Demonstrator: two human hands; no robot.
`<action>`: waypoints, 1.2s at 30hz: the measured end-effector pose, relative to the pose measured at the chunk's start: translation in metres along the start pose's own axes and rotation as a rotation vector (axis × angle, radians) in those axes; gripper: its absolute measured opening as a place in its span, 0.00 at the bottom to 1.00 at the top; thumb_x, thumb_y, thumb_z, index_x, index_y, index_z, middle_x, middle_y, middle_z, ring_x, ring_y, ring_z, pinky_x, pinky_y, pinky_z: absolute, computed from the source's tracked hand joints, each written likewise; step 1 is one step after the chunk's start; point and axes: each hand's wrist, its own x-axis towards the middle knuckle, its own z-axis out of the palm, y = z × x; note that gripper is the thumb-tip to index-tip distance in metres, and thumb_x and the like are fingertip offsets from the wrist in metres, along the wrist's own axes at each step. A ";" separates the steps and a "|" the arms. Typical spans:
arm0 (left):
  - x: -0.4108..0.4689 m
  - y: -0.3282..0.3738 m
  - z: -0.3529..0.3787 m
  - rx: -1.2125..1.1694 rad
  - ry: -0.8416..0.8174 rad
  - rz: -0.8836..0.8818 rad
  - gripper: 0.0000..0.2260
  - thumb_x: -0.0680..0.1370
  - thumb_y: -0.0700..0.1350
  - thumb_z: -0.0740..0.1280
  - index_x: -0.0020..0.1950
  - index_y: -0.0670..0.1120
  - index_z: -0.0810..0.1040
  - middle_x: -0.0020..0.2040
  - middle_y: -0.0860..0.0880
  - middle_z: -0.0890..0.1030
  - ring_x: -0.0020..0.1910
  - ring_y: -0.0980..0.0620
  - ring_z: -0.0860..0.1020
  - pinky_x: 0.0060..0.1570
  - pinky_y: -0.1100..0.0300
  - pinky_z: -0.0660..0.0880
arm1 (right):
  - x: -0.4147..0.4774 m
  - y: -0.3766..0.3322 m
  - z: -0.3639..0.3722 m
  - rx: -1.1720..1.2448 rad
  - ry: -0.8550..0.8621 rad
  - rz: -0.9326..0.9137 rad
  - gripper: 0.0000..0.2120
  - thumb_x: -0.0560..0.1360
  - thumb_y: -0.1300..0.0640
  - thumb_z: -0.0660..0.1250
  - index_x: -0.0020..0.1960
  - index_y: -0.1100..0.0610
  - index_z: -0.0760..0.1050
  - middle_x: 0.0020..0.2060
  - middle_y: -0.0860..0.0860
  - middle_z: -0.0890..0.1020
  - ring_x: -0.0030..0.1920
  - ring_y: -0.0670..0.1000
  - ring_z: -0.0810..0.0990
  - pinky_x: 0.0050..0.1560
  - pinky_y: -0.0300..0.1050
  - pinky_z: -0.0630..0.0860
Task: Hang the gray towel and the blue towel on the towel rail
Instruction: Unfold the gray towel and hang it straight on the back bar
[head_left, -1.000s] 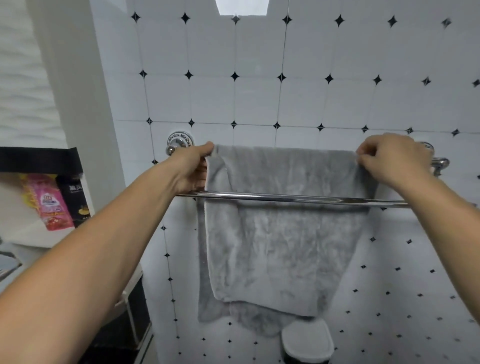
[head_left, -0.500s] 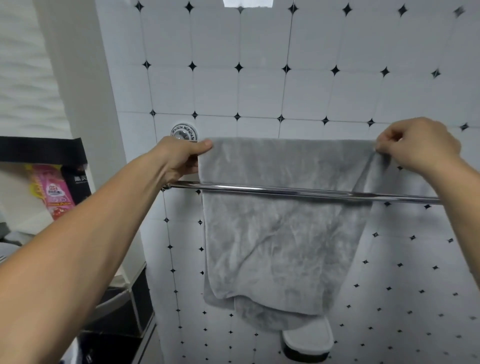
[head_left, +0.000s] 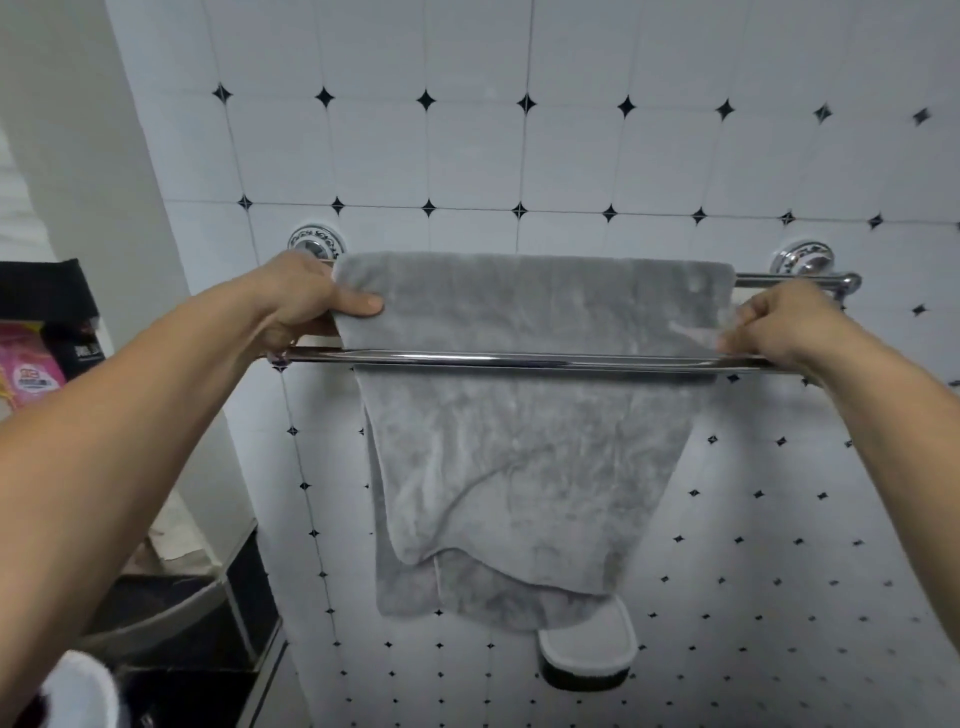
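Both arms reach out to the towel rail: left hand and right hand pinch the gray towel at its side edges.

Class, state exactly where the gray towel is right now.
In the head view, the gray towel hangs centrally over the rear bar of the towel rail, its top edge pinched between the left hand and right hand.

Both bare forearms reach forward and upward, spread wide apart. The left hand sits knuckles-up, its thumb stretched flat to the right while the fingers curl underneath. The right hand is curled into a loose fist, pinching with its fingertips.
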 end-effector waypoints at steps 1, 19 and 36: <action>0.001 0.000 -0.002 0.016 0.031 0.011 0.07 0.68 0.33 0.75 0.41 0.38 0.79 0.33 0.43 0.84 0.28 0.50 0.83 0.24 0.59 0.79 | 0.001 0.004 -0.003 -0.097 0.046 0.001 0.06 0.67 0.62 0.76 0.37 0.64 0.80 0.37 0.59 0.82 0.40 0.54 0.78 0.44 0.46 0.73; -0.016 0.003 -0.022 0.421 -0.090 -0.031 0.18 0.60 0.42 0.80 0.45 0.35 0.82 0.38 0.38 0.81 0.31 0.39 0.78 0.26 0.58 0.74 | -0.002 -0.007 -0.024 -0.074 -0.264 -0.095 0.15 0.64 0.62 0.80 0.27 0.59 0.74 0.30 0.50 0.79 0.39 0.52 0.76 0.40 0.43 0.69; -0.068 -0.172 0.035 0.045 0.307 0.125 0.16 0.75 0.33 0.67 0.61 0.44 0.73 0.50 0.44 0.81 0.51 0.46 0.79 0.45 0.66 0.74 | -0.068 0.078 0.095 0.565 -0.216 0.026 0.11 0.70 0.53 0.76 0.50 0.49 0.77 0.43 0.42 0.80 0.45 0.44 0.79 0.47 0.46 0.72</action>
